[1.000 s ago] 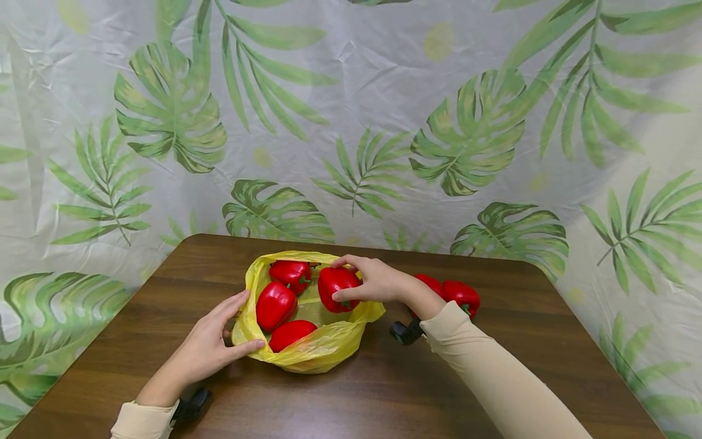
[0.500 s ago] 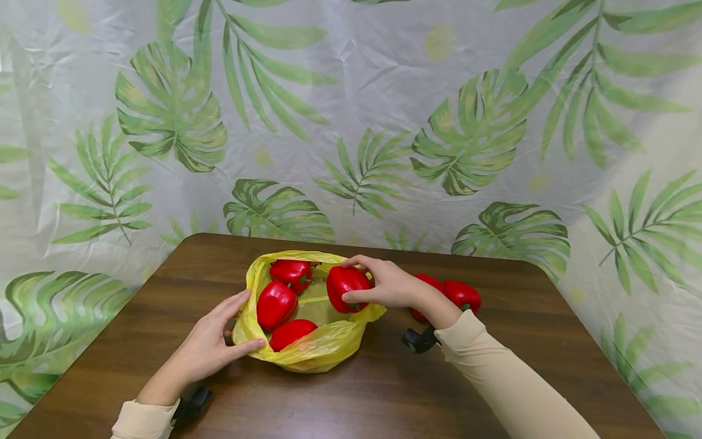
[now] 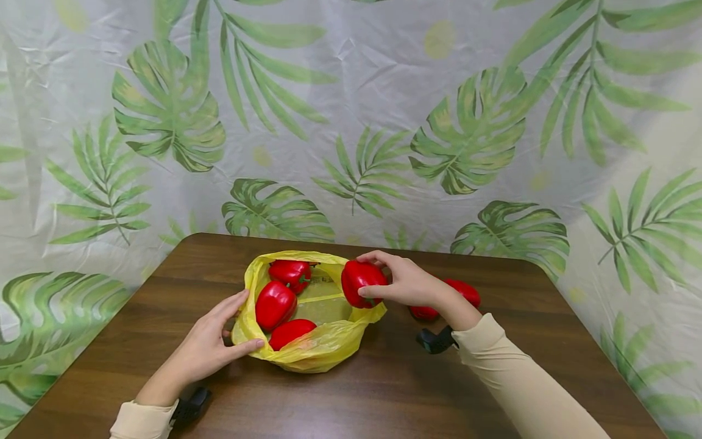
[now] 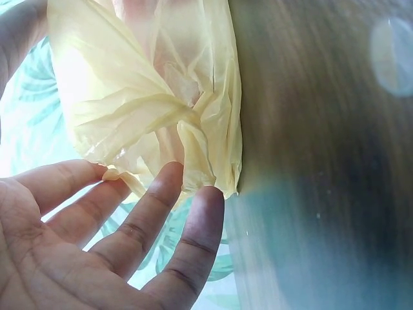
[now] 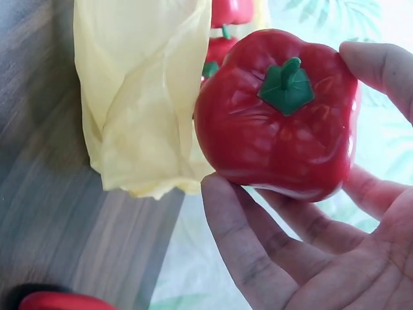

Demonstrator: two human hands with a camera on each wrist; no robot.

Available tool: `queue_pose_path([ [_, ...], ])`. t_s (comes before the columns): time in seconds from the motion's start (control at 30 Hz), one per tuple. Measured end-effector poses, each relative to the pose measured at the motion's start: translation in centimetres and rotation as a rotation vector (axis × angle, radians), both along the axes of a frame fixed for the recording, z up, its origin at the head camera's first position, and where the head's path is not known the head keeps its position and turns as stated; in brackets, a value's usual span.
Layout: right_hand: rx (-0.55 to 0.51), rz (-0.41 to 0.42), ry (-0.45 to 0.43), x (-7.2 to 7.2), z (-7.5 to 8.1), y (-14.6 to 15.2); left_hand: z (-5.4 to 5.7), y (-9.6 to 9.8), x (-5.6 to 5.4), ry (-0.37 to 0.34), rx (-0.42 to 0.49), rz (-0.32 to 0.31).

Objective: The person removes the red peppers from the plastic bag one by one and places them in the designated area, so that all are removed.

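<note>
A yellow plastic bag (image 3: 323,353) stands open-mouthed on the table in the head view. Inside it lie three red bell peppers, one at the back (image 3: 290,274), one at the left (image 3: 276,305) and one at the front (image 3: 292,334). My left hand (image 3: 200,350) rests against the bag's left side, its fairly straight fingertips touching the plastic in the left wrist view. With my right hand (image 3: 408,281) I grip another red bell pepper (image 5: 277,129) between thumb and fingers, over the bag's right rim. Its green stem faces the right wrist camera.
Two more red bell peppers, one farther back (image 3: 463,292) and one nearer (image 3: 425,313), lie right of the bag, partly behind my right wrist. The brown wooden table (image 3: 351,402) ends at a leaf-patterned cloth (image 3: 362,122).
My right hand has moved right with the bell pepper, from over the bag's inside to its right rim. The left hand and the bag have stayed put.
</note>
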State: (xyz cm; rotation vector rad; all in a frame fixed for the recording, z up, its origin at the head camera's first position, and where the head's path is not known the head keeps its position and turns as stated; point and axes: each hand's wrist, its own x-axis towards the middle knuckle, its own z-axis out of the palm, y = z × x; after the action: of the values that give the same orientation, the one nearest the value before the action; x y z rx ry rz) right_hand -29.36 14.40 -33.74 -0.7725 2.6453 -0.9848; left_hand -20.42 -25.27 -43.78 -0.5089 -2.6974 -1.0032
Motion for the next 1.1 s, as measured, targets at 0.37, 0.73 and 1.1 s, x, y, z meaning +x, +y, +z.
queue_pose_path([
  [0.37,-0.027,-0.032,0.009,0.1,-0.1,2.4,-0.1,-0.1,0.1,0.004,0.002,0.003],
  [0.73,-0.041,-0.069,0.0,0.3,-0.1,4.7,0.0,-0.1,0.1,-0.003,0.007,0.001],
  [1.1,-0.06,-0.102,0.006,1.2,0.0,6.8,-0.1,-0.2,0.0,-0.001,0.008,0.004],
])
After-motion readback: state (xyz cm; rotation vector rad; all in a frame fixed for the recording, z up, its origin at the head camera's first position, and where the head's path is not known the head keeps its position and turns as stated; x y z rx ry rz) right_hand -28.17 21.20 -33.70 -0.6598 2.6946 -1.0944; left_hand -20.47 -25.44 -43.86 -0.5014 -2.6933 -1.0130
